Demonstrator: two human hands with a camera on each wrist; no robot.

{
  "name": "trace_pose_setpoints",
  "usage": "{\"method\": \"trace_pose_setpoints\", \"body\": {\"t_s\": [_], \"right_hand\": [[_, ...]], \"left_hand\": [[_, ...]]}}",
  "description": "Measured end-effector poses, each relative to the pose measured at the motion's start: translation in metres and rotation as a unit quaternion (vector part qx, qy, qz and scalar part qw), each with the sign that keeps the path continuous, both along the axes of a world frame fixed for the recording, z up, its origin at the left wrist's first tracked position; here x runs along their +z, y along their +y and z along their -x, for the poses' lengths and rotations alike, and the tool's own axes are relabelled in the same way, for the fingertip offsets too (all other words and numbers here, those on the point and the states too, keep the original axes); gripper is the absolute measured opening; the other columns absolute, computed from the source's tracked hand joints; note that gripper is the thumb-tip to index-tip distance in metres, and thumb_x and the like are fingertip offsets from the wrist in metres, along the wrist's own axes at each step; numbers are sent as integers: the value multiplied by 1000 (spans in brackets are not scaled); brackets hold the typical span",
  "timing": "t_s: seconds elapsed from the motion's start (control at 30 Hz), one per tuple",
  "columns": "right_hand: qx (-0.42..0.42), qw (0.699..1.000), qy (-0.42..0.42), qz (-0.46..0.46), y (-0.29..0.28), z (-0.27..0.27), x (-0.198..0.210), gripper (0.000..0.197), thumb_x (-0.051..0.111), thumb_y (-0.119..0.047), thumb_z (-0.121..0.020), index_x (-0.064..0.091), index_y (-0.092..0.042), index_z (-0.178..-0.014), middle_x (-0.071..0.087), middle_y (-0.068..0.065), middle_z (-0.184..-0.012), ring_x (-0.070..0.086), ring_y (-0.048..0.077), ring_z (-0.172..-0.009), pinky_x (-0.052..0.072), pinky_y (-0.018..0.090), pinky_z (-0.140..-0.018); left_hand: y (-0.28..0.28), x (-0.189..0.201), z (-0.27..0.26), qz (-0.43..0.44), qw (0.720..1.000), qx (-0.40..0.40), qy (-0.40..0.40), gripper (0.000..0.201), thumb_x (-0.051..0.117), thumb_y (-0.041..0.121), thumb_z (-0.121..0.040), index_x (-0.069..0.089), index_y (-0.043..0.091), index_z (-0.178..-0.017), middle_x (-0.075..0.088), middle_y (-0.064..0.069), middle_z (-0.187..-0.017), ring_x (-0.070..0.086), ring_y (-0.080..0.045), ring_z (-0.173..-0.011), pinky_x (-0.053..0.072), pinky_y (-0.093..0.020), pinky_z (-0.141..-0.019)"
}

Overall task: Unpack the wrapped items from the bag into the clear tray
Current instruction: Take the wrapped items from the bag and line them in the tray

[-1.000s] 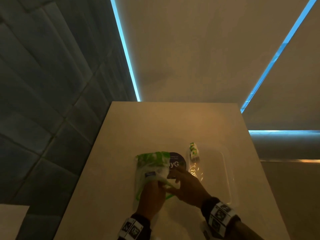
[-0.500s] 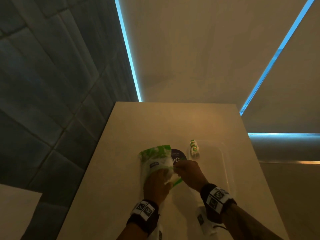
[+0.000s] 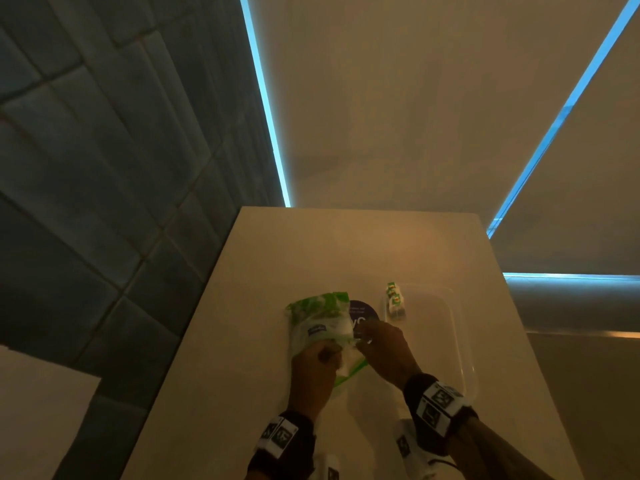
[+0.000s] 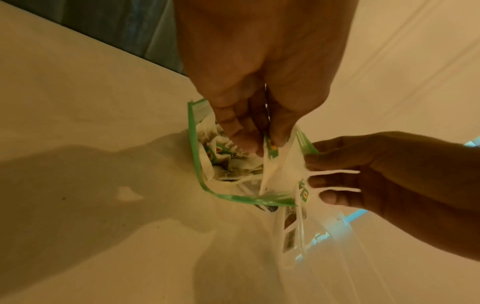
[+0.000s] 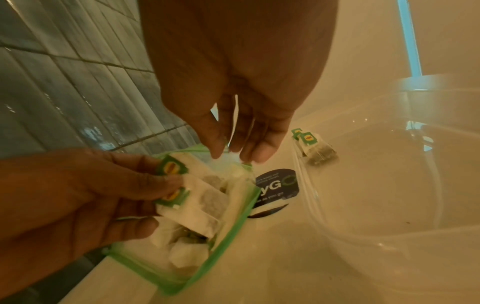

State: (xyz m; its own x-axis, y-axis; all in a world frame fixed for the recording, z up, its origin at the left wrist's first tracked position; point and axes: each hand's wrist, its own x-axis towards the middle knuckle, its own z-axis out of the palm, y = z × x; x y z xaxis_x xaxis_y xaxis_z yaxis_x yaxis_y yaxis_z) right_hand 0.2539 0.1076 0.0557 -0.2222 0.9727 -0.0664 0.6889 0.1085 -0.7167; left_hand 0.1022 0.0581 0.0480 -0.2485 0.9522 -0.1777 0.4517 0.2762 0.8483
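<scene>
At the far left a grey tiled wall [image 3: 104, 202] runs along the pale counter [image 3: 242, 341]. On the counter, left of centre, lies the bag [image 3: 317, 323], a clear zip pouch with a green rim and a green and white print, its open mouth turned toward the person. The left hand [image 3: 313, 372] is at that mouth; in the right wrist view its thumb and fingers [image 5: 153, 181] are curled in a pinch on two wrapped tea bags [image 5: 200, 197], white sachets with green and yellow tags, which sit half out of the opening. More wrapped sachets [image 4: 228, 162] lie crumpled inside the pouch. Just right of it, the right hand [image 3: 384, 348] holds the right side of the bag's mouth, its fingertips [image 5: 257, 152] pinching the thin white plastic at the rim so that the opening stands wide. A dark round sticker [image 3: 363, 311] with pale lettering lies flat on the counter between the bag and the tray, partly covered by both. To the right stands the clear tray [image 3: 457, 341], a shallow rectangle with rounded corners, just beside the right hand. In its far left corner rest the unpacked tea bags [image 3: 394, 301], two by their tags, leaning against the tray wall. Both wrists wear black bands with white square markers [image 3: 436, 405].
</scene>
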Motion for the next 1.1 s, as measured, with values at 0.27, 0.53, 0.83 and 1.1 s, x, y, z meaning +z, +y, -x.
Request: {"method": "trace_pose_setpoints", "body": {"t_s": [0.27, 0.53, 0.83, 1.1], "right_hand": [[58, 998, 20, 32, -37, 14, 5, 27, 74, -29, -81, 58, -23, -102, 53, -15, -101, 54, 3, -90, 44, 12, -67], [19, 990, 112, 82, -43, 9, 4, 14, 75, -23, -82, 62, -19, -82, 61, -10, -74, 61, -5, -65, 50, 11, -62], [-47, 898, 343, 273, -43, -9, 7, 14, 76, -5, -77, 63, -6, -74, 67, 11, -80, 63, 24, -75, 50, 35, -66], [-54, 900, 329, 280, -39, -3, 3, 18, 80, -12, -73, 62, -9, -74, 65, 9, -73, 60, 23, -69, 45, 28, -54]], "left_hand": [[-6, 4, 13, 56, 995, 11, -83, 21, 76, 13, -75, 68, 30, -65, 71, 3, -70, 67, -17, -72, 56, -37, -70], [-18, 8, 17, 88, 972, 35, -216, 15, 69, 24, -86, 71, 10, -79, 67, -3, -72, 61, -10, -66, 49, -22, -58], [-23, 6, 24, 69, 979, 77, -178, 9, 77, 25, -77, 74, 18, -83, 75, -1, -82, 70, -16, -76, 53, -23, -57], [-27, 12, 16, 63, 974, 19, -219, 9, 66, 17, -87, 74, 14, -90, 74, -4, -83, 70, -17, -75, 52, -25, -62]]}}
